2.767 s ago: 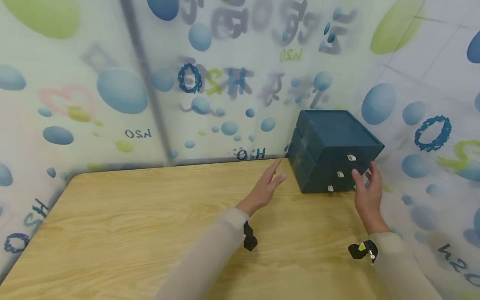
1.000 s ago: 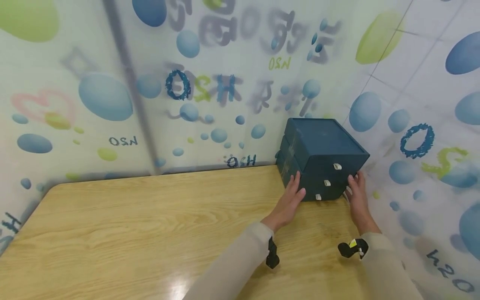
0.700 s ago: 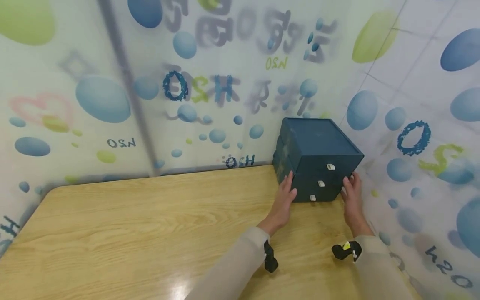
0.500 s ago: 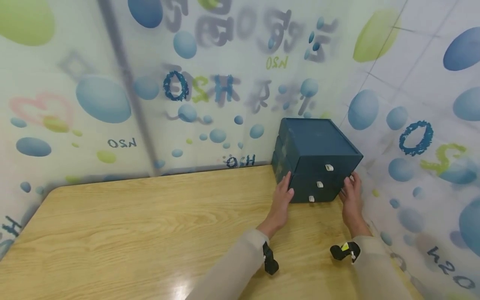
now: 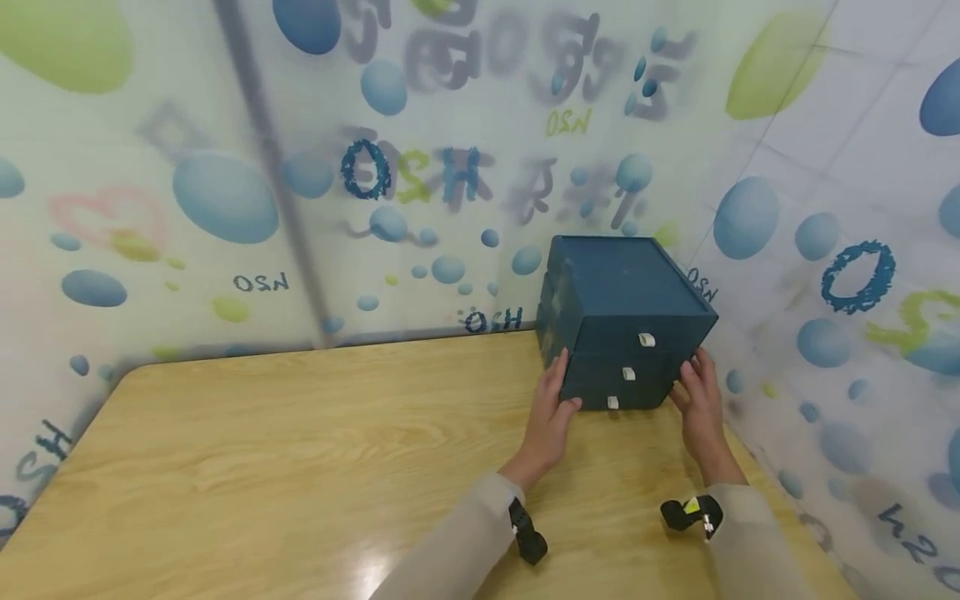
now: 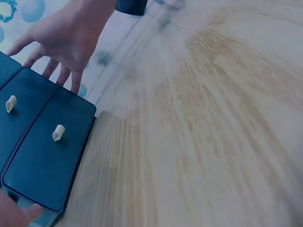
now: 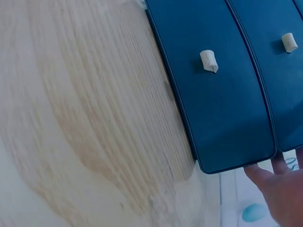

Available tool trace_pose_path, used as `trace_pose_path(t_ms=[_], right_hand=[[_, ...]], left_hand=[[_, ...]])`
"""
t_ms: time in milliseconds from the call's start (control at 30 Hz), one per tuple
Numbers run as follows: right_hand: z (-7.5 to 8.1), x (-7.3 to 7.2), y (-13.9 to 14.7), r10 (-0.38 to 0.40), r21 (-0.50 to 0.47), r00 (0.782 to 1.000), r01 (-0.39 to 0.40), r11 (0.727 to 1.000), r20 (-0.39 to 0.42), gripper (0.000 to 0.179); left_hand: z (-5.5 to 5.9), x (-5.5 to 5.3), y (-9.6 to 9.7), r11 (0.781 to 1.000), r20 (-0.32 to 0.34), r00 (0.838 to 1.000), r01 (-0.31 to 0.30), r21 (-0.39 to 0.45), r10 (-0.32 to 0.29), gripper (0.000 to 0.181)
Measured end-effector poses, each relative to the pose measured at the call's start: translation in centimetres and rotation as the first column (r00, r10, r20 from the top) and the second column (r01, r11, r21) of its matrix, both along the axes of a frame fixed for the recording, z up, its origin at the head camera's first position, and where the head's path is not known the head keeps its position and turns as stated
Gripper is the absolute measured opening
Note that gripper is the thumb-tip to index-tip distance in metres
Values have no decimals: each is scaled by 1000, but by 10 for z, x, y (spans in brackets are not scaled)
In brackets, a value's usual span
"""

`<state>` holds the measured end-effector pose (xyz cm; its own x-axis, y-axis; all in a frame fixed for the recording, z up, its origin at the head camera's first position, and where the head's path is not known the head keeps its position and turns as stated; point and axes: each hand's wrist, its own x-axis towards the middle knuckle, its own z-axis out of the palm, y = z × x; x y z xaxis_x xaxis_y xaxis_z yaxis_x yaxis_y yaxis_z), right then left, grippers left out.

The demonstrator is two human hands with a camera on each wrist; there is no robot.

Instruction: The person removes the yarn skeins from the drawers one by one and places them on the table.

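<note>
A dark blue three-drawer box (image 5: pixel 630 279) stands at the table's back right, its drawers shut, each with a white pull tab (image 5: pixel 628 374) on the front. My left hand (image 5: pixel 542 425) lies along its left side, fingers extended, thumb at the lower front corner; the left wrist view shows that thumb (image 6: pixel 32 212) at the bottom drawer's edge. My right hand (image 5: pixel 703 412) touches the right side with spread, mostly straight fingers, also seen as a hand (image 7: pixel 289 196) in the right wrist view. The box sits between both palms.
The wood-grain table (image 5: pixel 300 450) extends to the left and toward me. A patterned curtain wall (image 5: pixel 450 208) rises behind the box, and another patterned wall (image 5: pixel 847 358) runs along the right side. Black wrist cameras (image 5: pixel 528 533) sit at both cuffs.
My hands came from apart to both sides of the box. The box has since shifted left, away from the right wall, and both hands have moved with it.
</note>
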<state>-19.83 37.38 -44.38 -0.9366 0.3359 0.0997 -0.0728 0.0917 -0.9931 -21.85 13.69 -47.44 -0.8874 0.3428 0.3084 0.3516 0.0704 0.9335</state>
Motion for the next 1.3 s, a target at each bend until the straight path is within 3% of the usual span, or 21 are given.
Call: trace_pose_path(t_ms=[167, 367, 500, 700, 833, 1000, 1167, 1300], right_hand=[[2, -1, -7, 50, 0, 999, -50, 999, -5, 65], [2, -2, -18, 63, 102, 998, -63, 993, -1, 63], [0, -2, -25, 55, 156, 998, -57, 986, 14, 65], [2, -7, -30, 97, 254, 995, -100, 962, 26, 70], [5, -14, -37, 133, 235, 991, -135, 963, 25, 69], [7, -19, -46, 110, 179, 992, -121, 976, 68, 69], [3, -20, -54, 92, 200, 991, -109, 974, 96, 71], [0, -21, -64, 100, 218, 992, -113, 969, 74, 68]], left_hand=[[2, 0, -12, 1000, -18, 1000, -24, -2, 24, 72], [0, -2, -27, 999, -64, 997, -51, 15, 52, 65], [-1, -5, -36, 996, -44, 995, -88, 16, 88, 57], [10, -18, -49, 992, -16, 992, -128, -18, 128, 68], [17, -25, -52, 992, -17, 993, -122, -36, 121, 70], [19, -32, -55, 991, -35, 990, -134, -5, 134, 64], [16, -32, -63, 987, 4, 988, -152, 50, 152, 56], [15, -32, -73, 983, 18, 986, -169, 74, 169, 53]])
